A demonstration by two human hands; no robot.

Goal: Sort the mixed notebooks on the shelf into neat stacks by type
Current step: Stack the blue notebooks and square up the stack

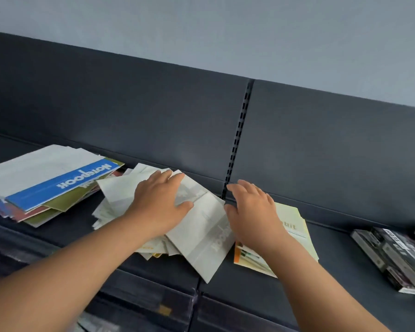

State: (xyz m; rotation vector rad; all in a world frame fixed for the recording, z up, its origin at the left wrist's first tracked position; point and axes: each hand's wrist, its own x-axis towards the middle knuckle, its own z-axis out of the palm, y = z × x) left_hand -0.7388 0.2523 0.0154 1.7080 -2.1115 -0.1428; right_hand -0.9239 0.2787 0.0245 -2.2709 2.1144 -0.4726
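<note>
On our shelf [333, 271], the splayed grey notebook pile [201, 236] sits at centre, its top cover running 11 to 5 o'clock. Our left hand [161, 200] presses flat on it; our right hand [252, 212], loose and empty, waits at its 3 o'clock edge.

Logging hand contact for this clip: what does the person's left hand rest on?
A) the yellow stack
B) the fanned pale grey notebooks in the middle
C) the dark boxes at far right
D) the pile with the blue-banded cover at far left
B: the left hand lies flat, fingers straight, on top of the fanned pale grey notebooks in the middle of the shelf.
</note>
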